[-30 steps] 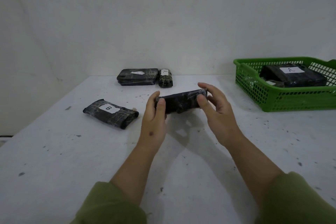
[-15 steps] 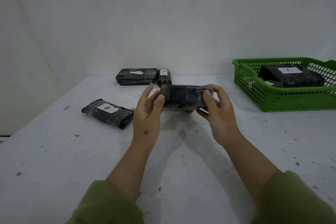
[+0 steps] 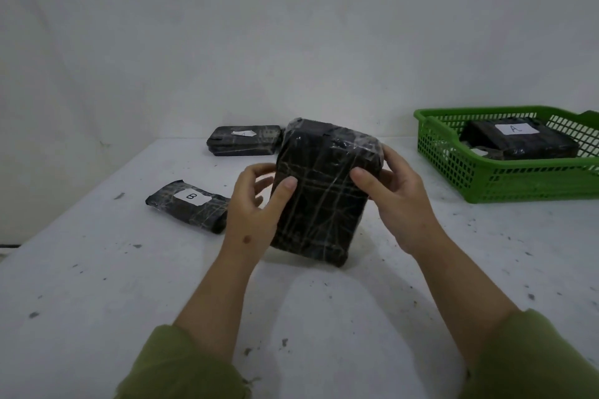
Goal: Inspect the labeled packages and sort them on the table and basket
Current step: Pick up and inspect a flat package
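Note:
I hold a black taped package (image 3: 324, 191) upright above the middle of the white table (image 3: 97, 285). My left hand (image 3: 256, 207) grips its left edge and my right hand (image 3: 395, 201) grips its right edge. The broad face turned toward me shows no label. A flat black package marked B (image 3: 188, 204) lies on the table to the left. Another black package with a white label (image 3: 244, 139) lies at the back, near the wall. The green basket (image 3: 486, 178) at the right holds a package marked A (image 3: 522, 139).
A white wall stands right behind the table. The table's left edge runs diagonally from the back toward the lower left. More dark packages lie under the A package in the basket. Small dark specks dot the tabletop.
I have turned the package from lying edge-on between my hands to standing upright, with its broad face toward me, and raised it closer to the camera. It now hides the small package at the back.

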### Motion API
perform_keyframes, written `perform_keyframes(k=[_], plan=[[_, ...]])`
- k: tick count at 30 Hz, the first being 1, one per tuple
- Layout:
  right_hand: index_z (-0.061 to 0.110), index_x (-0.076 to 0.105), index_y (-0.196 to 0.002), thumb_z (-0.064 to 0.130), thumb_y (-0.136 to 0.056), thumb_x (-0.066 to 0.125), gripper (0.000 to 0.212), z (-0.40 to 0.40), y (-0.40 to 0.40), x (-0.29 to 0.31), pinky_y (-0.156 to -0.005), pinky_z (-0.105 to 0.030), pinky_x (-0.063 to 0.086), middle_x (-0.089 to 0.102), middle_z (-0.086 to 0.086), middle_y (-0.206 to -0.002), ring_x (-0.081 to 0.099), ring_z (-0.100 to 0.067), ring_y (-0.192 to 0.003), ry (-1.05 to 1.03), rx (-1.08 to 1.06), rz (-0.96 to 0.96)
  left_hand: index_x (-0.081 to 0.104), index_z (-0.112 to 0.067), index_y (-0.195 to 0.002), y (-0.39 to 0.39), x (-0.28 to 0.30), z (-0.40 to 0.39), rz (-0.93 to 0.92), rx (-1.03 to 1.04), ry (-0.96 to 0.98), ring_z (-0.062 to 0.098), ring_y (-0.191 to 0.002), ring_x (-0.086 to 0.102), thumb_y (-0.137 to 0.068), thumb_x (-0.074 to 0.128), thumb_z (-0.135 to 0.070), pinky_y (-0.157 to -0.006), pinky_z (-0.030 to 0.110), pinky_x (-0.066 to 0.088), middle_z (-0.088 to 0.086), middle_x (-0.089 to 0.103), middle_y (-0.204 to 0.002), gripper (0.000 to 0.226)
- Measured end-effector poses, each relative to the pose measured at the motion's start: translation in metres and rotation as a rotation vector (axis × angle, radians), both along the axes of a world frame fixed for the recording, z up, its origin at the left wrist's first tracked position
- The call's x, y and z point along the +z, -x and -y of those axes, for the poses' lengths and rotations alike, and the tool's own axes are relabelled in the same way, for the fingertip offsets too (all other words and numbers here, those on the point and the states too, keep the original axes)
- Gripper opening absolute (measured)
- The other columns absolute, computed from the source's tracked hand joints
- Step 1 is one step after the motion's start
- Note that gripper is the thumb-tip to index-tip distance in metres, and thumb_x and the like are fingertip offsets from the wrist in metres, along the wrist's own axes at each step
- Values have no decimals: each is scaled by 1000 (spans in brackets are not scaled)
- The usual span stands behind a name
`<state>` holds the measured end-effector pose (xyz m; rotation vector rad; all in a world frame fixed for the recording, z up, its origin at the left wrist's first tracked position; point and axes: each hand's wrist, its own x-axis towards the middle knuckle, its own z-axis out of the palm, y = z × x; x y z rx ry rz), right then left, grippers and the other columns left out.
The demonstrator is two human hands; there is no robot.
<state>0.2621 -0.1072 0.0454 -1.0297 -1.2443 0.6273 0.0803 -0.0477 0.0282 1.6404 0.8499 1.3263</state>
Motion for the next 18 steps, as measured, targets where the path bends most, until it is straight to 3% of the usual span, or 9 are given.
perform_keyframes(k=[3,8,10,13,14,18], plan=[[47,62,-103,29,-80,69,30,1,4,2,-85,-35,54,69,0,-109,64,-21,-104,-45,96,25,48,-27,-128,-2,7,3,80,-105,-4,5,-104,64,-81,62,-40,-81,23,55,-11,63,-117,51],[38,61,-107,27,-84,65,25,1,10,4,-84,-26,52,69,4,-109,64,-15,-104,-49,101,3,53,-21,-127,-5,8,5,110,-107,5,11,-110,62,-88,56,-39,-92,33,52,-4,66,-119,44],[37,58,-112,32,-79,64,34,2,10,5,-83,-26,53,70,3,-108,66,-13,-102,-17,133,-43,55,-21,-125,-7,7,5,123,-100,14,11,-110,62,-86,54,-38,-92,32,52,-5,67,-117,42],[45,46,-127,46,-65,68,65,2,4,0,-85,-36,55,65,-3,-115,66,-18,-103,154,191,-31,59,-26,-118,-9,6,4,222,-78,124,12,-104,66,-84,55,-40,-90,38,53,-6,70,-108,37],[45,46,-127,46,-64,69,67,2,3,-2,-87,-39,55,64,-4,-116,65,-19,-104,217,209,-10,59,-27,-117,-8,4,1,263,-80,177,12,-101,67,-83,55,-40,-90,39,54,-7,71,-104,36],[35,60,-107,23,-83,65,28,1,0,-9,-87,-38,54,69,-2,-109,65,-19,-104,258,177,-4,48,-27,-129,-5,3,0,202,-204,238,1,-93,67,-73,59,-42,-73,23,57,-14,70,-102,59]])
